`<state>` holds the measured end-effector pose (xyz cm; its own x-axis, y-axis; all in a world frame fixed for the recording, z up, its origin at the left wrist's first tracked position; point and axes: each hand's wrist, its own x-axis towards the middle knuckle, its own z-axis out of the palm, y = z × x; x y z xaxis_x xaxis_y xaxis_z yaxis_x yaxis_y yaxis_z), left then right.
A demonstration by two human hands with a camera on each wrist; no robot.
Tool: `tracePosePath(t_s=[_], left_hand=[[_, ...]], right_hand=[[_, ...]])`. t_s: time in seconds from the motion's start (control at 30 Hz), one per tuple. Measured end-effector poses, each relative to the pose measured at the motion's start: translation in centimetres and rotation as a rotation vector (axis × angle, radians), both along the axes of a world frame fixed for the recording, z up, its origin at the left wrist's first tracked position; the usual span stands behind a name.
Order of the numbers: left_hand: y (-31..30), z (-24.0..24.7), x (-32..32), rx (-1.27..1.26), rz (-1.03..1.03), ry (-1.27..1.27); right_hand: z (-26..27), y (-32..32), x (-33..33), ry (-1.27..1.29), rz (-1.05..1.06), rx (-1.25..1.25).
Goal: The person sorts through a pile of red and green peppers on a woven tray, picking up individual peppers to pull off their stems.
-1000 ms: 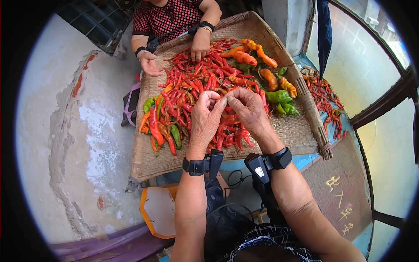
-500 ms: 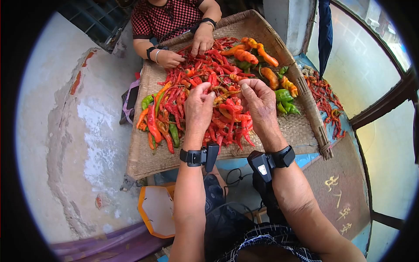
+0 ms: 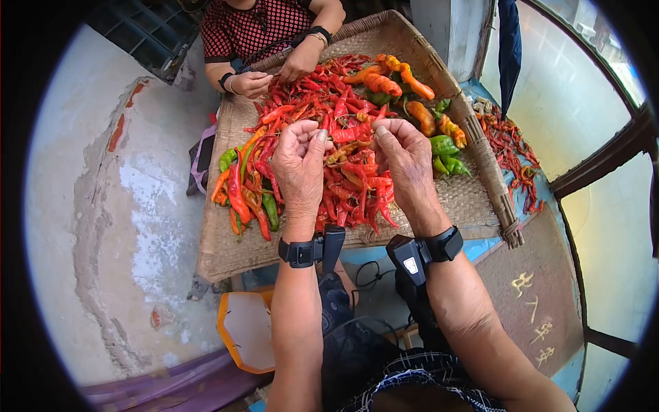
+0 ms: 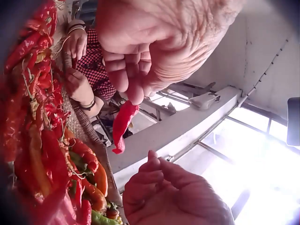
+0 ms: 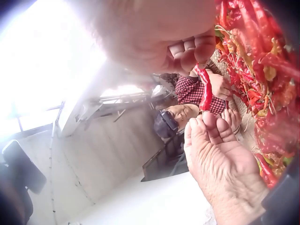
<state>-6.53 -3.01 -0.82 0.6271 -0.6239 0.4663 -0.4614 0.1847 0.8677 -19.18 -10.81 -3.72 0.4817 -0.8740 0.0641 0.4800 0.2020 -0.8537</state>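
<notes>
My left hand (image 3: 300,165) pinches a red chili pepper (image 4: 124,127) by one end between thumb and fingers. The pepper (image 5: 204,89) is slim and slightly wrinkled, and its free end points towards my right hand (image 3: 406,161). The left wrist view shows a small gap between that end and my right fingertips (image 4: 152,155). My right fingers are bent, with thumb and forefinger close together; I cannot tell whether they hold anything small. Both hands are above a heap of red chilies (image 3: 343,189) in a large woven tray (image 3: 467,213).
Orange peppers (image 3: 412,79) and green peppers (image 3: 449,154) lie at the tray's right. Opposite, another person's hands (image 3: 298,63) work over the heap. More red chilies (image 3: 511,154) lie beyond the right rim. An orange-rimmed container (image 3: 250,329) stands below, left.
My hands, together at first, have moved apart, the left one shifting leftwards. A red chili now shows between them. The other person's hands have come together over the heap.
</notes>
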Motion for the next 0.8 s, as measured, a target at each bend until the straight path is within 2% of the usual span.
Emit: tracePosePath(t_s=[0.13,0.2,0.27,0.33,0.47,0.53,0.57,0.67,0.73,0.8], left_hand=[[1.1,1.2,1.2,0.107,-0.015,0.089],[0.9,0.9,2.3,-0.027,0.037,0.214],[0.4,0.4,3.0,-0.047,0.093,0.237],[-0.1,0.3,2.5,-0.092,0.207,0.102],[1.1,0.4,1.9,0.740,-0.055,-0.115],[1.2,-1.3,1.1,0.655,-0.113,-0.607],[1.2,-2.5,1.0,0.564,-0.118,-0.729],[1.0,-2.0,0.0,0.707,-0.094,-0.744],[1.1,-1.4,-0.3,0.642,-0.071,-0.783],[1.2,-0.5,-0.6,0.623,-0.056,-0.641]], right_hand=[[0.1,0.0,0.0,0.015,0.010,0.006],[0.1,0.0,0.0,0.013,0.011,0.005],[0.1,0.1,0.0,0.018,0.020,0.001],[0.3,0.2,0.0,0.025,0.018,0.001],[0.3,0.2,0.1,0.022,0.007,-0.022],[0.4,0.3,0.2,0.016,0.014,-0.012],[0.4,0.3,0.1,0.014,0.018,0.000],[0.1,0.2,0.1,0.036,0.033,-0.013],[0.2,0.1,0.0,0.024,0.028,-0.009],[0.2,0.1,-0.1,0.014,0.021,-0.001]])
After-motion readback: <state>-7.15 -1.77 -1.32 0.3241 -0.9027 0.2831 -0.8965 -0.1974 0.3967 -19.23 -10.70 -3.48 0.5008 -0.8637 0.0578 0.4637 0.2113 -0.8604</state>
